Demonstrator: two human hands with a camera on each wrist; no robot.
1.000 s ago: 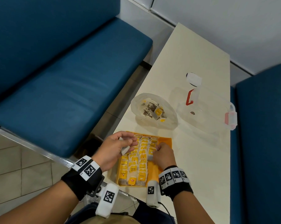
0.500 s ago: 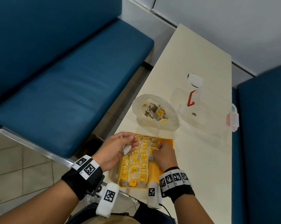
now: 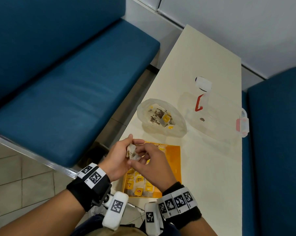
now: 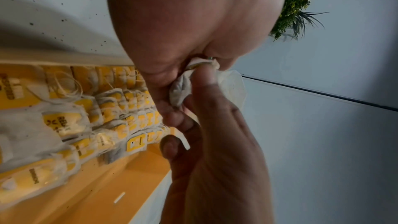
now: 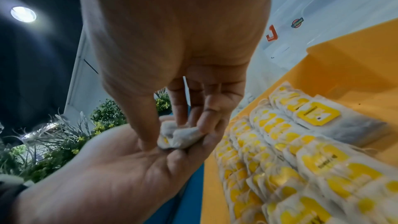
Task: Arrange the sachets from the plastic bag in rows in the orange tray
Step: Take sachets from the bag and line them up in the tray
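Both hands meet just above the left part of the orange tray (image 3: pixel 175 160), with one crumpled sachet (image 3: pixel 131 151) between them. The left hand (image 3: pixel 117 157) lies palm up and cradles the sachet at the base of its curled fingers, its thumb beside the paper. The right hand (image 3: pixel 149 165) reaches over from the other side; its thumb and fingertips (image 5: pixel 203 123) curl in and pinch the same sachet, as the right wrist view shows plainly. In the left wrist view the sachet (image 4: pixel 183 89) shows as a grey-white crumple squeezed between the two hands.

The tray sits at the near end of the pale table (image 3: pixel 212 68), close to its left edge. Three rows of sachets with yellow tags (image 5: pixel 280 151) fill its left and middle part, lying overlapped one behind another, while a strip along the right side of the tray floor is bare orange.

Beyond the tray, near but apart from it, the plastic bag (image 3: pixel 161 119) lies open with a few sachets inside. To the right of the bag stands a clear plastic box (image 3: pixel 217 120) with red clips. Blue padded benches (image 3: pixel 67 82) flank the table on both sides.
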